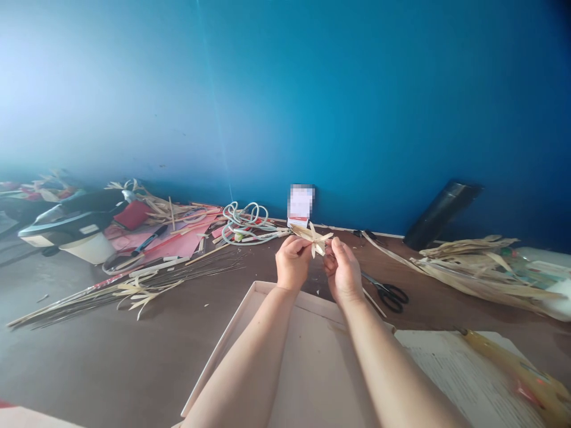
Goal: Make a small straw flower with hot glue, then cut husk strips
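A pale flower of dried husk strips (317, 241) is held up above the far edge of a shallow, light-coloured box lid (321, 356). My left hand (292, 261) is closed around its left side, thumb and fingers pinched together. From the other side my right hand (344, 270) pinches at the flower's right edge with thumb and fingertips. Its petals spread out between the two hands; the base is partly hidden by my fingers. Black-handled scissors (392, 296) lie just right of my right wrist.
A phone (301, 205) leans against the blue wall. A coiled pale cable (245, 223), pink paper (196, 235) and thin wires with husk flowers (138, 288) lie left. On the right are dried husks (473, 267), a black roll (441, 214) and a yellow object (513, 368) on printed paper.
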